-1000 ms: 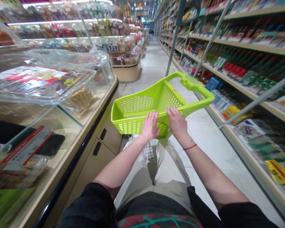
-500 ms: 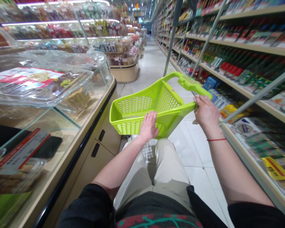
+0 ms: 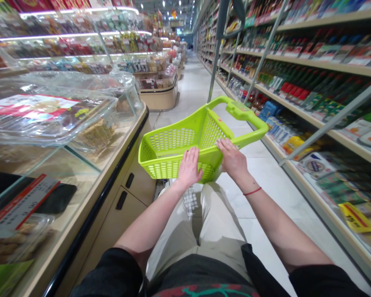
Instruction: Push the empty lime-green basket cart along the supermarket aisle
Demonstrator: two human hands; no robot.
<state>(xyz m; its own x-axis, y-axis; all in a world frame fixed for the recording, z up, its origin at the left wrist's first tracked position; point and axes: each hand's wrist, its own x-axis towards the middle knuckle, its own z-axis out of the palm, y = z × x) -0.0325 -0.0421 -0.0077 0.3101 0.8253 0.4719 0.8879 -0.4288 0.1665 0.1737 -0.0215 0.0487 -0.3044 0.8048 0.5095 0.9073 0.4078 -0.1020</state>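
A lime-green plastic shopping basket with a long handle is held out in front of me over the aisle floor, tilted, with nothing showing inside. My left hand grips its near rim, fingers curled over the edge. My right hand, with a red string on the wrist, grips the same rim just to the right, where the handle arm joins. My light trousers show below the basket.
A glass-fronted counter with packaged food in clear lidded trays runs along my left. Shelves of bottles and packets line the right, with slanted metal struts. The tiled aisle stretches ahead between them.
My right hand left the basket's handle arm on the right and came back to the near rim beside my left hand. The basket shifted slightly left.
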